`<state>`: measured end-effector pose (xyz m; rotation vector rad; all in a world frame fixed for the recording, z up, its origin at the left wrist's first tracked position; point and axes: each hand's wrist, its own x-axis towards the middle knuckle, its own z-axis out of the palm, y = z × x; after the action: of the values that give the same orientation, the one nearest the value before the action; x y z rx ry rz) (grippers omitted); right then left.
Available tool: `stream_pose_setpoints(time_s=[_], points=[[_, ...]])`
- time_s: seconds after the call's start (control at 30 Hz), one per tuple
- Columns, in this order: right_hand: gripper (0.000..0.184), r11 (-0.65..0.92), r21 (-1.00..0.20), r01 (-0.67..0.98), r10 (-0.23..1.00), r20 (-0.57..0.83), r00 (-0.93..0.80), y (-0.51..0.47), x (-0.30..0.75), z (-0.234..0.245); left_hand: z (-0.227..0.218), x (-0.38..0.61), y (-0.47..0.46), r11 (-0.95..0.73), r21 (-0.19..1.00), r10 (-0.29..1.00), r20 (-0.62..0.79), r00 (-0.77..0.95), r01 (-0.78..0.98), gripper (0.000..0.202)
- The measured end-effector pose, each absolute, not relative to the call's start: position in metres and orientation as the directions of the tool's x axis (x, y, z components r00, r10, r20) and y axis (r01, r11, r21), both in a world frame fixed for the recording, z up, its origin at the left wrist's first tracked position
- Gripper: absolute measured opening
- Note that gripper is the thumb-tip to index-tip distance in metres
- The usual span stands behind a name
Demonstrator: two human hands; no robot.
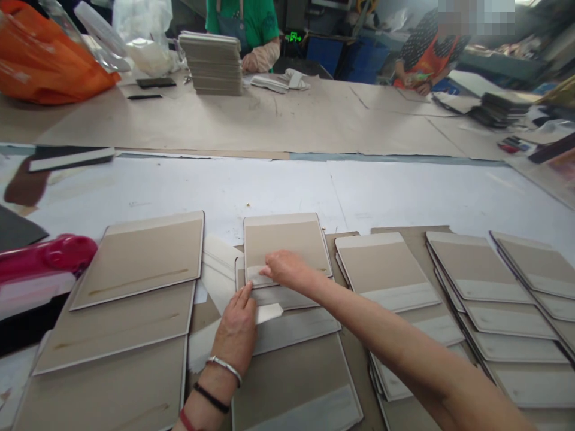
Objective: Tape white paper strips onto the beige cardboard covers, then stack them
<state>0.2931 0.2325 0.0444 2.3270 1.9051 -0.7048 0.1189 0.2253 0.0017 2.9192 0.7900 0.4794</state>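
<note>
At the centre of a long worktable (pixel 287 191), a person's left hand (pixel 236 326) lies palm down with its fingers straight and together. It presses a loose white strip (pixel 268 313) and grips nothing. Just toward 1 o'clock of it, the right hand (pixel 285 269) is bent at the knuckles, fingertips on the white band along the near edge of a grey-brown board cover (pixel 287 242). Whether it pinches that edge cannot be made out.

The cover tops an overlapping column of flat, rectangular, matte covers. Similar columns (pixel 476 269) fan out toward 3 o'clock, and larger ones (pixel 144 257) lie toward 9 o'clock.

At 10 o'clock an orange bag (pixel 40 60) bulges, its contents hidden, and a clear plastic bag (pixel 144 30) beside it holds something pale and indistinct. A glossy pink plastic tool (pixel 49 257) at 9 o'clock is cut off by the frame.

At 12 o'clock a squared stack of covers (pixel 213 63) stands before a co-worker (pixel 251 24) in a green top, seen only from the chest down.
</note>
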Motion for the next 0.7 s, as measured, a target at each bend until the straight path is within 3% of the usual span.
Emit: stream_pose_setpoints(time_s=[0.1,0.27,0.5,0.7], points=[[0.038,-0.275,-0.232,0.933,0.904,-0.392,0.17,0.223,0.313,0.058,0.0,0.119,0.225,-0.848,0.161,0.53,0.225,0.818,0.505,0.032],[0.022,-0.359,-0.252,0.898,0.852,-0.481,0.205,0.184,0.368,0.07,-0.002,0.116,0.226,-0.855,0.2,0.516,0.234,0.824,0.479,0.031],[0.026,-0.488,-0.201,0.849,0.824,-0.428,0.372,0.153,0.383,0.049,-0.003,0.113,0.227,-0.87,0.202,0.489,0.232,0.841,0.45,0.03],[0.026,-0.489,-0.186,0.852,0.837,-0.374,0.399,0.152,0.379,0.037,-0.005,0.111,0.228,-0.886,0.18,0.459,0.224,0.86,0.426,0.029]])
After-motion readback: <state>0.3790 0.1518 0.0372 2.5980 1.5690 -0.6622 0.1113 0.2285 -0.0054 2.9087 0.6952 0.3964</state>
